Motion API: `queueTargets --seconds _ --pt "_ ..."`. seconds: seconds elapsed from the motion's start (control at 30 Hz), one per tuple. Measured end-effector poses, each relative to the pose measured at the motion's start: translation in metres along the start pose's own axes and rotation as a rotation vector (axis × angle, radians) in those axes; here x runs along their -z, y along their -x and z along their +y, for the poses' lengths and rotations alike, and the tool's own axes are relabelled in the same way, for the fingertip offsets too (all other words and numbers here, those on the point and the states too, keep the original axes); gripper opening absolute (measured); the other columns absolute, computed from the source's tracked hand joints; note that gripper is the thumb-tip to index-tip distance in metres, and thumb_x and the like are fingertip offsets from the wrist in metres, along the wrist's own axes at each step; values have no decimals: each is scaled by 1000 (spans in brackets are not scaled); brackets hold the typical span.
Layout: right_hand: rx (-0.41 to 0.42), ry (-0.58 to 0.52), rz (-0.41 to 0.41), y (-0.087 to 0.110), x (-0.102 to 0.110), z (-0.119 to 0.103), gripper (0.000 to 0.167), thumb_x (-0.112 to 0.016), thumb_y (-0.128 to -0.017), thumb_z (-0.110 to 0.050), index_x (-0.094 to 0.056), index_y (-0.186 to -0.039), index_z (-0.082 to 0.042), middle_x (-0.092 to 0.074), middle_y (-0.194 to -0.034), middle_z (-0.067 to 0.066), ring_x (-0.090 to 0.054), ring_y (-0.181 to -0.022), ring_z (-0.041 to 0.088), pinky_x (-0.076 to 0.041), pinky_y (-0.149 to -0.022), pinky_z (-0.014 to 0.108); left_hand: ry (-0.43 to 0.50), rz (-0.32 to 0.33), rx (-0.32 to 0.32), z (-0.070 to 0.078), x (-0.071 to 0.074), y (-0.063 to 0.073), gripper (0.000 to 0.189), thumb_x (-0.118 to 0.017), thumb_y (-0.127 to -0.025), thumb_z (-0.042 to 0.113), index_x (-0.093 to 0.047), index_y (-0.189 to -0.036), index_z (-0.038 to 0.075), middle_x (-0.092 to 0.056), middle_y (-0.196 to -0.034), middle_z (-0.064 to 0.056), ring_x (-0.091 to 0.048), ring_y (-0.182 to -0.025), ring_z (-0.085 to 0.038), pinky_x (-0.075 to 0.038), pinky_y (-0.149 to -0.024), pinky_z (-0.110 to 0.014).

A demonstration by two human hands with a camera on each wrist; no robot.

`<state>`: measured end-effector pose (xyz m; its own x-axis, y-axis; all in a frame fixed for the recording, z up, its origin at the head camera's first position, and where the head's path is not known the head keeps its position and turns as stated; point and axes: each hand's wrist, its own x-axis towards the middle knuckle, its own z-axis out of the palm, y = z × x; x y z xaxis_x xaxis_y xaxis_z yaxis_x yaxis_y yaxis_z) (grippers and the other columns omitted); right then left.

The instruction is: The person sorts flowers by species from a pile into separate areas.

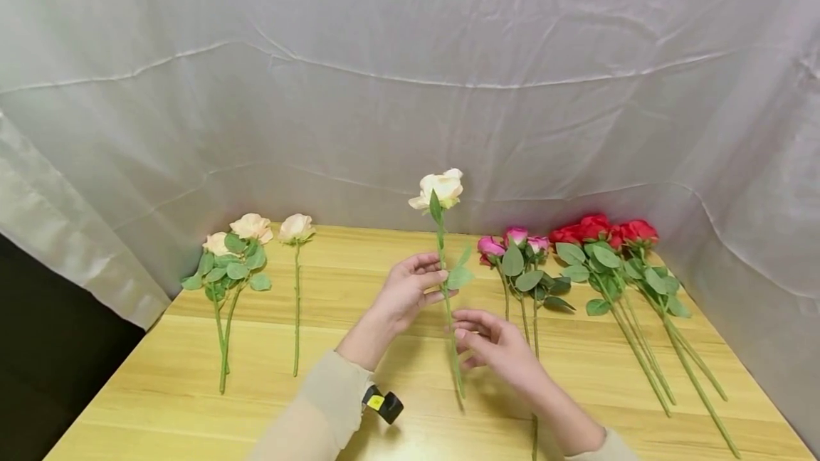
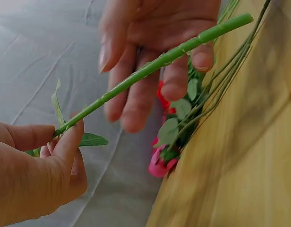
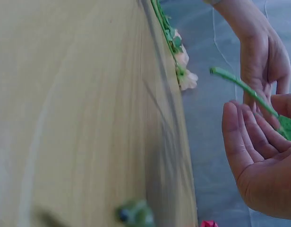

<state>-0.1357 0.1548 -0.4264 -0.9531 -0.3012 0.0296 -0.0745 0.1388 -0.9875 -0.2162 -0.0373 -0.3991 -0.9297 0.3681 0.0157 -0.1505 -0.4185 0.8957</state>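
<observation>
My left hand (image 1: 405, 292) pinches the green stem of a cream-white rose (image 1: 440, 191), held nearly upright above the table. In the left wrist view, thumb and fingers meet on the stem (image 2: 150, 66) near a leaf. Lower down, my right hand (image 1: 498, 347) is beside the stem with its fingers loosely bent. The left wrist view shows this right hand (image 2: 159, 56) behind the stem, its thumb and fingers apart. Seen from the right wrist, the fingers do not close round the stem (image 3: 244, 87); whether they touch it I cannot tell.
On the wooden table (image 1: 359, 375) lie pale roses (image 1: 251, 228) at left, one pale rose (image 1: 296, 228) apart from them, pink roses (image 1: 491, 247) right of centre, and red roses (image 1: 594, 228) at far right. A grey curtain (image 1: 410, 91) hangs behind.
</observation>
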Motion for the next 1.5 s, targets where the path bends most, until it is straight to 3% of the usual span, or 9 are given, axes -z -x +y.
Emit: queueTargets --seconds 0.17,0.4,0.63,0.73,1.1,1.33,1.5 --pt "-29 -5 -10 1 -2 1 57 -66 -102 -11 -41 -146 16 -70 -118 26 -72 -91 34 -66 -72 35 -7 28 4 -10 -6 -1 33 -58 -98 -12 -50 -130 -10 -53 -109 -10 -58 -98 -17 -60 -98 -43" --pt "-37 -4 -6 1 -3 4 55 -65 -102 -8 -42 -146 16 -72 -112 20 -72 -89 34 -66 -69 37 -202 79 -51 -18 -6 -1 38 -68 -95 -4 -56 -131 -11 -61 -119 -18 -61 -100 -17 -61 -95 -35" --pt "-38 -18 -11 2 -5 6 59 -64 -102 -6 -38 -150 15 -71 -112 21 -72 -88 34 -66 -68 39 -314 107 -52 -22 -1 -3 39 -74 -93 3 -63 -129 -5 -68 -117 -13 -63 -90 -14 -57 -81 -31" --pt "-39 -18 -11 3 -6 6 60 -64 -102 -6 -37 -151 14 -71 -112 22 -72 -88 35 -66 -68 39 -331 108 -47 -23 0 -4 39 -74 -92 4 -64 -129 -4 -69 -117 -13 -63 -88 -13 -55 -78 -29" --pt "-42 -13 -7 2 -4 8 59 -64 -102 -7 -38 -150 13 -71 -111 20 -72 -87 34 -66 -68 39 -332 80 -43 -25 2 -6 40 -74 -93 1 -63 -131 -4 -69 -121 -16 -65 -95 -15 -58 -91 -40" --pt "-56 -4 61 2 5 10 58 -64 -102 -8 -39 -151 11 -71 -112 19 -72 -90 35 -66 -69 39 -359 58 -111 -20 8 -5 42 -71 -94 0 -61 -134 -4 -66 -128 -21 -66 -104 -17 -56 -83 -27" --pt "-48 37 126 1 19 11 56 -63 -103 -6 -40 -151 11 -72 -112 20 -71 -88 35 -66 -67 39 -384 66 -119 -11 19 -2 41 -71 -97 6 -61 -137 1 -65 -130 -16 -66 -107 -18 -57 -85 -29"
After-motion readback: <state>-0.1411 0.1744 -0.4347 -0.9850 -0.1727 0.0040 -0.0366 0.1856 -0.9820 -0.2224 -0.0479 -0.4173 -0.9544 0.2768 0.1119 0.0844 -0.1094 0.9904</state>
